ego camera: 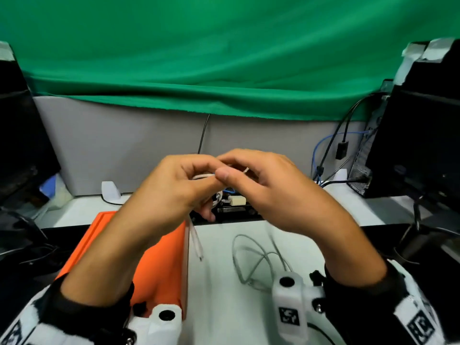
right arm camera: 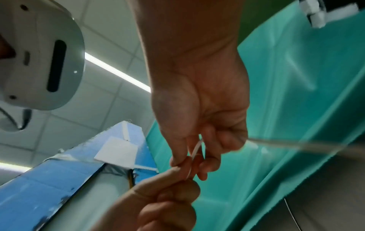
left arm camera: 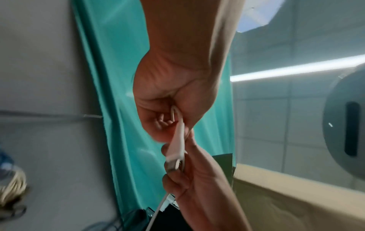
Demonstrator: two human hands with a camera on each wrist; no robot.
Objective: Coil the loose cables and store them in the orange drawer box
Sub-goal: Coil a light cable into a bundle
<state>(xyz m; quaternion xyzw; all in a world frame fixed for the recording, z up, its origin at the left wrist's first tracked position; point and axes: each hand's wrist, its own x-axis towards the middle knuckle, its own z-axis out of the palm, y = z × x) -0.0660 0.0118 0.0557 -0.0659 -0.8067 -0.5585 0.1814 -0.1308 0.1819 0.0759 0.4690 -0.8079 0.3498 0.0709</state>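
From the head camera I have both hands raised together over the bench (ego camera: 249, 307). My left hand (ego camera: 174, 188) has its fingers curled round loops of a white cable (ego camera: 202, 176), and my right hand (ego camera: 263, 188) pinches the same cable between thumb and fingertips, the two hands touching. One white end (ego camera: 196, 241) hangs down below my left hand, just beside the orange drawer box (ego camera: 159, 265), which sits on the bench under my left forearm. A second, grey cable (ego camera: 251, 260) lies loose on the bench to the right of the box, under my right forearm.

On the left wrist camera, my left hand (left arm camera: 169, 101) is closed on the white cable (left arm camera: 178, 140), whose flat plug end reaches down to the right hand (left arm camera: 193, 176).

On the right wrist camera, my right hand (right arm camera: 199, 118) pinches a thin run of the white cable (right arm camera: 196, 149) at its fingertips, against the left hand (right arm camera: 162, 203) below.
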